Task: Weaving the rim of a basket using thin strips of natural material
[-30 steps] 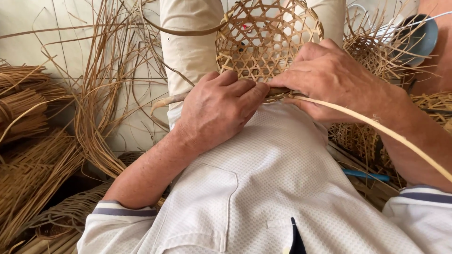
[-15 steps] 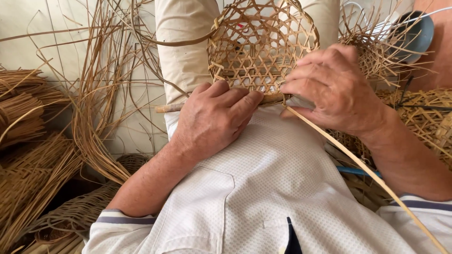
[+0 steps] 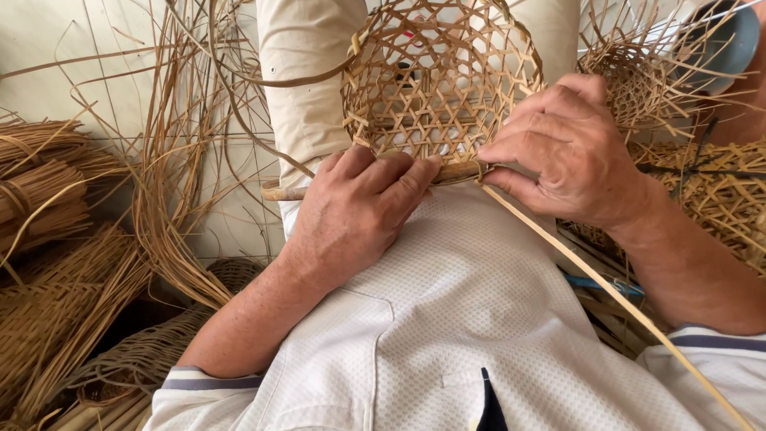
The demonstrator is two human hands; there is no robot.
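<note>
Bamboo strip (image 3: 614, 295) had swung lower as my right hand (image 3: 562, 152) pinched it at the basket (image 3: 439, 80) rim; left hand (image 3: 359, 211) stayed clamped there.

— What lies around the workplace?
— A pale floor (image 3: 96, 72) in soft, even light. Bundles of cane strips (image 3: 48, 183) are heaped at the left, and loose strands (image 3: 171, 160) curl beside them.
— And to the right?
— 1 half-woven basket (image 3: 638, 80) far right, with woven mats (image 3: 718, 191) nearer.
</note>
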